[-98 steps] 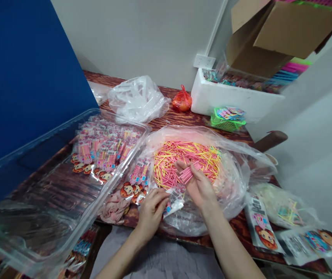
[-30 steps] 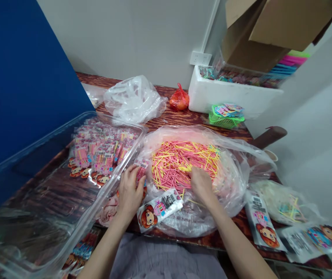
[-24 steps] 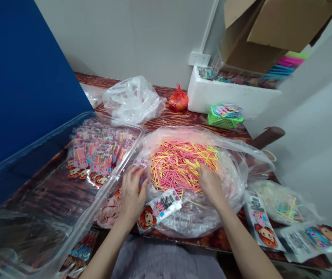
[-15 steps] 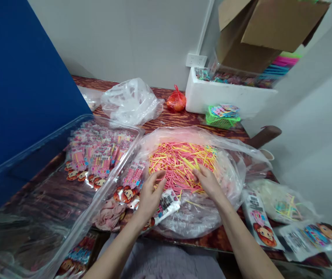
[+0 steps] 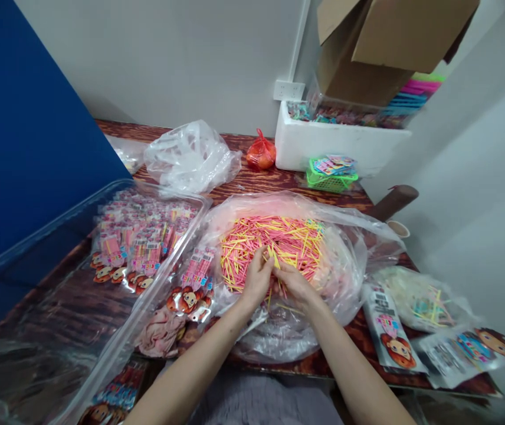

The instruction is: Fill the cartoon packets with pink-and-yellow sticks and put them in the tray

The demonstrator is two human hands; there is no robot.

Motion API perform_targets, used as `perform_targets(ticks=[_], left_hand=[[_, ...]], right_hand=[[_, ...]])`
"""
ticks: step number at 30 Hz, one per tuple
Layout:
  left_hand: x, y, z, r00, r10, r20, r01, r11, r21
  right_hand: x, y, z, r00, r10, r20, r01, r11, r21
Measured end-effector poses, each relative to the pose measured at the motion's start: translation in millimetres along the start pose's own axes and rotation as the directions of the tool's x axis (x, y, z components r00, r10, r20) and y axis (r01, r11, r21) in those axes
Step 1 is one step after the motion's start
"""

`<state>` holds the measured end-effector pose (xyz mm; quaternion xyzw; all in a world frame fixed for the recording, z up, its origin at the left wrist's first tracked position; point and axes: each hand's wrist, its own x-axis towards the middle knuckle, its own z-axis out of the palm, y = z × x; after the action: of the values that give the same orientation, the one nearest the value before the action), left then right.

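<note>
Holding a small bunch of yellow sticks point(image 5: 274, 255) between left hand point(image 5: 259, 276) and right hand point(image 5: 294, 283), just above the front of a heap of pink and yellow sticks point(image 5: 243, 236). Gripping the bunch with left thumb and fingers set narrow. Meeting its lower end with right fingertips, also drawn in; not telling from this angle whether gripping there too. Seeing the heap lying loose in an open, clear plastic bag point(image 5: 274, 342), on a wood-grained table point(image 5: 241, 177). Noting filled packets point(image 5: 197, 268) lying left of the bag, with a crumpled pink cloth point(image 5: 160, 333) just nearer. Finding more packed pieces point(image 5: 146, 248) piled inside a clear tub point(image 5: 144, 301), farther left. Spotting printed pouches point(image 5: 396, 348) at right, beside a smaller bag point(image 5: 407, 277). Noting beyond, before a white foam box point(image 5: 345, 141), a green basket point(image 5: 330, 183).
</note>
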<state>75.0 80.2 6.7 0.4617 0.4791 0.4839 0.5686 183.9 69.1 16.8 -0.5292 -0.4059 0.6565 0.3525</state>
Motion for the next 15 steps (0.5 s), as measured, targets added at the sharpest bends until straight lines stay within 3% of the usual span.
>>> perform_targets(ticks=[5, 10, 15], left_hand=[[5.3, 6.0, -8.4, 0.992, 0.088, -0.093, -0.091, 0.995, -0.027], [13.0, 13.3, -14.2, 0.996, 0.089, 0.028, -0.089, 0.996, -0.025], [6.8, 11.3, -6.0, 0.994, 0.097, 0.053, -0.098, 0.995, 0.022]], right_hand=[[-6.6, -2.8, 1.6, 0.998, 0.01, 0.069, -0.013, 0.999, 0.049], [-12.9, -3.1, 2.9, 0.991, 0.024, 0.131, -0.035, 0.996, 0.083], [-11.5, -3.5, 5.0, 0.985, 0.04, 0.167, -0.065, 0.987, 0.148]])
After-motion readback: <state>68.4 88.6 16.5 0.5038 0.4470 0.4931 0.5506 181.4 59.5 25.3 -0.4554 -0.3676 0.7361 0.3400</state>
